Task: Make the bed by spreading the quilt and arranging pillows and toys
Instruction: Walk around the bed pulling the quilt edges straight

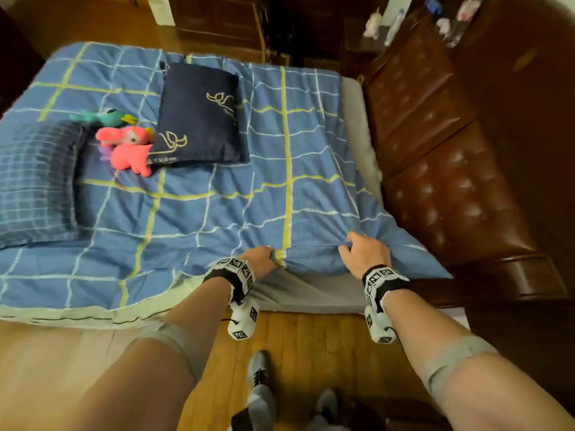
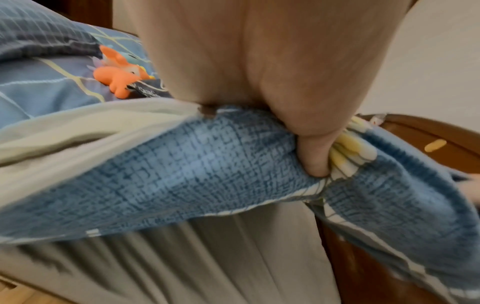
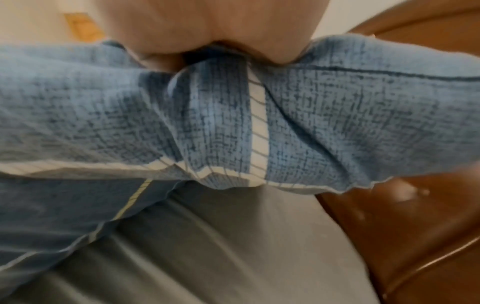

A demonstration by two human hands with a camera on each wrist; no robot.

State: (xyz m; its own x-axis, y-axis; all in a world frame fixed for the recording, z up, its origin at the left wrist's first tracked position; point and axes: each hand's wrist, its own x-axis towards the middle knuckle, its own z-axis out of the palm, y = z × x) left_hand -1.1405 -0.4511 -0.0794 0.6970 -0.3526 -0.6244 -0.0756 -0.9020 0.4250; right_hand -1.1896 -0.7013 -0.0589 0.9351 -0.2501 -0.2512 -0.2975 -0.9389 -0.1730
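Both grips clench the quilt (image 1: 217, 197) at its near edge: left hand (image 1: 260, 260), right hand (image 1: 364, 255). Risk: hard tug w/ pillows (image 1: 200, 115) & toys (image 1: 130, 150) on top drags them out of place.

The head view is warm and a bit dim. Soft light falls on the quilt (image 1: 217, 197), which is the brightest part. The room beyond the quilt is dark, and the corners of the picture go almost black. The sofa (image 1: 451, 181) right of the quilt shows small shiny spots of glare. Straight lines bend near the edges, so the quilt looks curved. The toys (image 1: 127, 147) on the quilt look a little smeared.

In the left wrist view the quilt (image 2: 207, 164) weave is fairly sharp, but the lower left part is streaky with blur.

The right wrist view is soft all over; the quilt (image 3: 311, 123) there looks fuzzy, and the sofa (image 3: 402, 226) beside it has blurry shine.
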